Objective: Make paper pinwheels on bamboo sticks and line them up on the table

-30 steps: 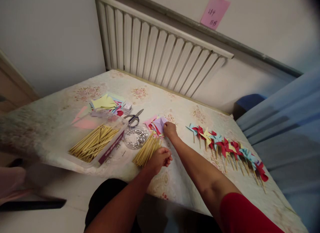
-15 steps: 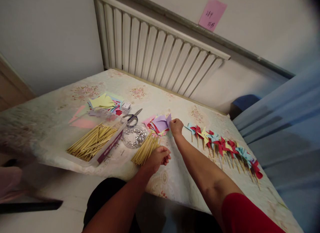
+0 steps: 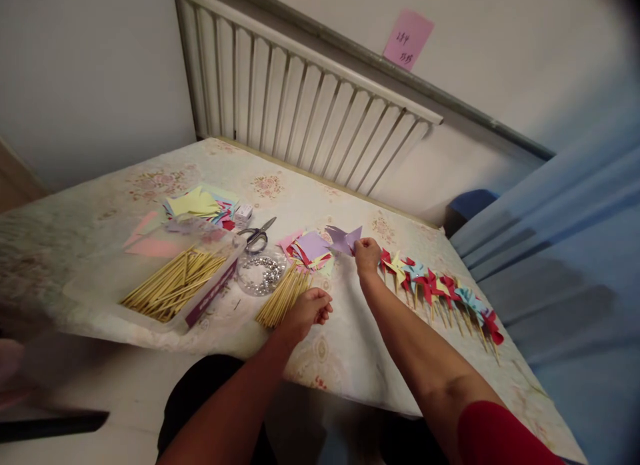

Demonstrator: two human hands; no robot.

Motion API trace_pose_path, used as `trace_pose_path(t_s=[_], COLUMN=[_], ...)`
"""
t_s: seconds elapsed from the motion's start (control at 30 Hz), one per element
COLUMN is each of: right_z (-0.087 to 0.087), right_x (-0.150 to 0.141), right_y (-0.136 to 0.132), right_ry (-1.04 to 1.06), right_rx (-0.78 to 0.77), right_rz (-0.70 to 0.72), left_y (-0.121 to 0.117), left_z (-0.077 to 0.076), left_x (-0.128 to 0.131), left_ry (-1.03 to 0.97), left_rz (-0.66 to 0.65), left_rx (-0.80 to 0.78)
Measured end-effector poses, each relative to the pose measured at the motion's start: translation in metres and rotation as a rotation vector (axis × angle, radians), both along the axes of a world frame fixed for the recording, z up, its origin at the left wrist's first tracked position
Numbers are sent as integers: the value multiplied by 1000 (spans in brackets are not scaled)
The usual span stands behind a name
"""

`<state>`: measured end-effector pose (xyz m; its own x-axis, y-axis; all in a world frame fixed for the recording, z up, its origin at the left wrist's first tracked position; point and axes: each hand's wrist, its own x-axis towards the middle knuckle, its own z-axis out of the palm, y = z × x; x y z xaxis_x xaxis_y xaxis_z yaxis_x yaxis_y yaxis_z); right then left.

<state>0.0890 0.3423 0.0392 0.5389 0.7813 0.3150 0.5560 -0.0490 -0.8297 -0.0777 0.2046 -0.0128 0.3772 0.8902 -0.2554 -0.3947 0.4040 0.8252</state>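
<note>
Pinched in my right hand (image 3: 367,255) is a purple paper piece (image 3: 344,240) with cut slits, raised just right of a stack of coloured paper pieces (image 3: 311,246). My left hand (image 3: 313,310) hovers by the near end of a bundle of thin wooden sticks (image 3: 284,295); its fingers are curled together, and what they may hold is too small to make out. Left of the bundle sits a round clear dish (image 3: 261,274) of small shiny metal pieces. Finished paper pinwheels (image 3: 429,286) on sticks lie in a row to the right of my right hand.
A clear plastic box (image 3: 200,312) full of wooden sticks stands at the left. Beyond it are scissors (image 3: 257,238), a small white box (image 3: 243,215) and a pile of coloured papers (image 3: 195,204). Behind the flowered tablecloth (image 3: 320,205) is a radiator (image 3: 300,105); a blue curtain (image 3: 550,252) hangs at right.
My right hand has lifted the purple paper off the stack and carried it rightward. My left hand stays near the stick bundle, its fingers still curled. The view has shifted slightly.
</note>
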Motion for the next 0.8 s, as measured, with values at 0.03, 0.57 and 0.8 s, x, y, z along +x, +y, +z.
trace_pose_path(t_s=[0.03, 0.57, 0.8], right_z=[1, 17, 24], right_x=[3, 20, 33], right_y=[-3, -156, -210], right_ry=[24, 682, 771], right_rx=[11, -2, -25], right_rz=[-2, 382, 469], left_y=[0, -36, -64], left_z=[-1, 0, 31], left_x=[0, 4, 27], left_ry=[0, -430, -510], left_rz=[-3, -17, 36], left_rx=[2, -152, -104])
